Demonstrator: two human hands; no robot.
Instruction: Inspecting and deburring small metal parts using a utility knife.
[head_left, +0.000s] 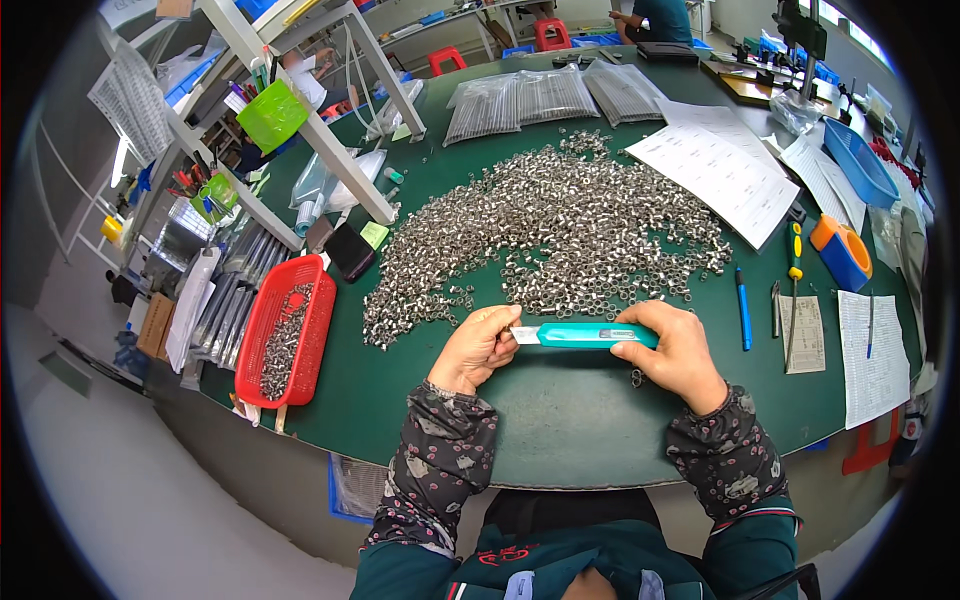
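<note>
My right hand [677, 352] is closed round the teal handle of a utility knife [585, 336], held level over the near part of the green table. The knife's pale blade points left and reaches the fingertips of my left hand [478, 348]. Thumb and fingers of that hand are pinched on a small metal ring, mostly hidden by the fingers, right at the blade's tip. A couple of loose rings [637, 378] show just below my right fingers. Beyond both hands spreads a large heap of small shiny metal rings [560, 225].
A red basket [325, 320] with metal parts stands left, beside a black box [349, 252]. Bagged metal tubes [520, 105] lie at the back. To the right are paper sheets [715, 165], a blue pen [743, 308], a screwdriver [795, 250], a tape dispenser [842, 252] and a blue tray [858, 165].
</note>
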